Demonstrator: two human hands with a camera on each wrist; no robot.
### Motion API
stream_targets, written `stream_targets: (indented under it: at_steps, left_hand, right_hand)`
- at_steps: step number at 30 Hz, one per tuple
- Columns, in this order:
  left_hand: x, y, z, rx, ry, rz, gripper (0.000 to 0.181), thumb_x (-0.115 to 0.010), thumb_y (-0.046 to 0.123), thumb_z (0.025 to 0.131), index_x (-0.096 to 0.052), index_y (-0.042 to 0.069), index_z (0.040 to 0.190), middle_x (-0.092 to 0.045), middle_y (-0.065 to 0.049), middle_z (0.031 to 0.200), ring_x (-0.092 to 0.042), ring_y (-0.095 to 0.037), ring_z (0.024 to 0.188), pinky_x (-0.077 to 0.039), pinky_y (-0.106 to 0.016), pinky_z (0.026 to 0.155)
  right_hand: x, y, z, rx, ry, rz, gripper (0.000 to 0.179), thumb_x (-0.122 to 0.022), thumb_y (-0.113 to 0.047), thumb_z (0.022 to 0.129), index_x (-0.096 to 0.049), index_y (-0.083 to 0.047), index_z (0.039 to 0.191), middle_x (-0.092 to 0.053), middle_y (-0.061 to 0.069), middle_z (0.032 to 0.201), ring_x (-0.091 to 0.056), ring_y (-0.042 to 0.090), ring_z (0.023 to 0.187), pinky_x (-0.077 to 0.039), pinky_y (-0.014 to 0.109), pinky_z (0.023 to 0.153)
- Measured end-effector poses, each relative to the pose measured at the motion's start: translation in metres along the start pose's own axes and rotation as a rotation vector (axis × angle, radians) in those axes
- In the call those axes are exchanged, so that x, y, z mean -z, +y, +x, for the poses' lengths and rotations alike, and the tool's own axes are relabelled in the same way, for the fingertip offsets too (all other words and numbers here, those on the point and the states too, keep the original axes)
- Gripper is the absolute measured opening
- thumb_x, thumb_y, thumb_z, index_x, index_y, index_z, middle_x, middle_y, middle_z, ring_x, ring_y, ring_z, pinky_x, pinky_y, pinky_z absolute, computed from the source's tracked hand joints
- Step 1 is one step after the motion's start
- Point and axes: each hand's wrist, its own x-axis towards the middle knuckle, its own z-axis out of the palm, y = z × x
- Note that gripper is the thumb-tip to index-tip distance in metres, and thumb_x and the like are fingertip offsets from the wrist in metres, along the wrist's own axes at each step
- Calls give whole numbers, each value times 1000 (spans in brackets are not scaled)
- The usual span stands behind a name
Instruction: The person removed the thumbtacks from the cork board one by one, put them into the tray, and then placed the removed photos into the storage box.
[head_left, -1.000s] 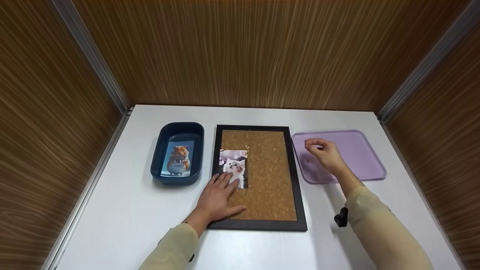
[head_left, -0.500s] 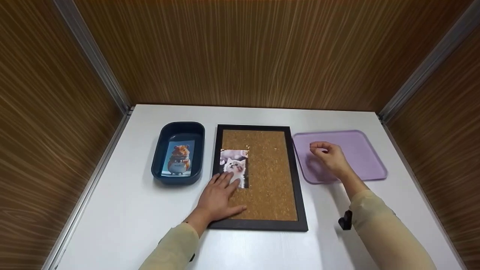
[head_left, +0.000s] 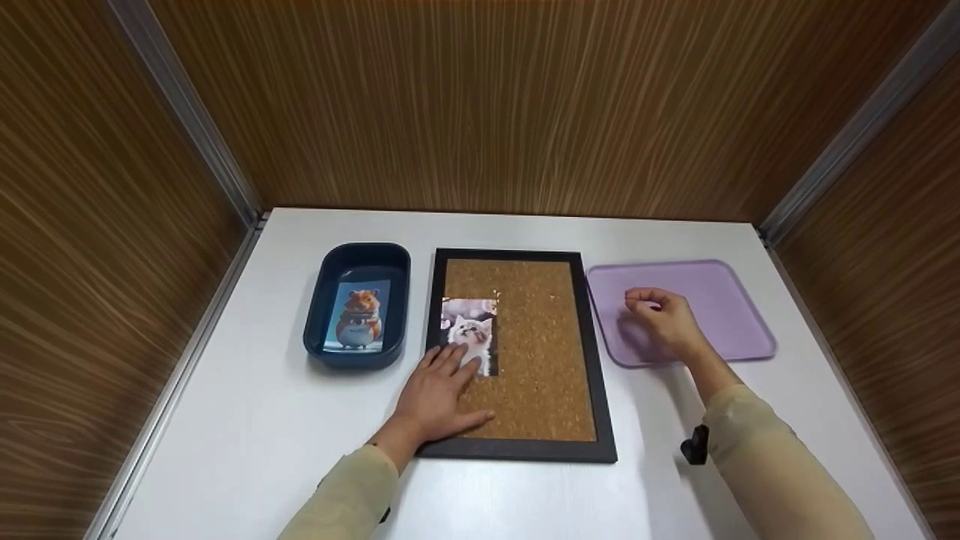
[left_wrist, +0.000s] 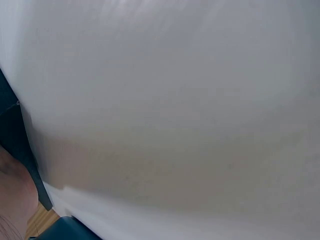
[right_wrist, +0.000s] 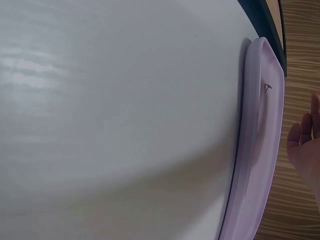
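My left hand [head_left: 439,401] lies flat with spread fingers on a black-framed corkboard [head_left: 544,360]. Its fingertips press the lower part of a kitten photo [head_left: 471,322], near the board's left side. Over the left part of a purple tray [head_left: 712,300] hovers my right hand [head_left: 664,322], fingers bent and thumb tip close to the index tip. I cannot tell if a small thing is between them. In the right wrist view, bent fingers [right_wrist: 300,134] show beyond the tray's edge, and a tiny pin-like thing [right_wrist: 268,88] lies on the tray.
To the left of the board stands a dark blue bin [head_left: 319,300] with a hamster picture [head_left: 358,319] in it. Small shiny specks show on the cork near the photo's top corner. Wood-grain panels [head_left: 480,112] wall in the white table [head_left: 247,390] at the back and sides.
My right hand has drifted a little right and toward me over the tray, now covering the small reddish thing seen there earlier. My left hand stays in place on the photo.
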Motion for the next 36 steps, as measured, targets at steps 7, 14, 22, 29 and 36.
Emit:
stream_targets:
  at_steps: [7,14,22,29,36]
  left_hand:
    - [-1,0,1,4,-13,0,95,-37,86,78,-43,21,148,-35,-10,155,-30,-28,143,-19,-49,116]
    - [-2,-1,1,-2,-2,4,95,-35,87,78,-44,22,147,-35,-9,154,-30,-27,142,-20,-49,115]
    - [-2,-1,1,4,-2,-3,95,-36,87,78,-43,22,148,-35,-10,154,-30,-27,142,-19,-49,116]
    - [-2,-1,1,5,-6,-2,95,-36,86,78,-43,21,148,-35,-10,154,-30,-28,142,-18,-49,116]
    - [0,-1,1,6,-14,-7,96,-35,87,78,-43,21,148,-35,-10,155,-30,-28,142,-18,-49,116]
  right_hand:
    - [3,8,-2,21,-7,2,26,-64,-2,91,-63,16,110,-62,34,112,-57,24,102,-41,10,82]
    - [6,15,-6,-16,7,12,27,-64,-1,91,-63,18,111,-62,35,111,-59,19,94,-43,11,77]
    - [7,22,-7,-48,12,3,29,-67,-5,91,-63,16,111,-62,32,114,-59,19,99,-43,10,77]
    - [10,45,0,-63,10,17,29,-69,-8,90,-65,13,109,-65,27,111,-61,10,94,-46,11,76]
    - [13,58,1,-71,-23,-30,25,-69,-9,90,-68,10,108,-67,25,110,-61,10,90,-46,11,74]
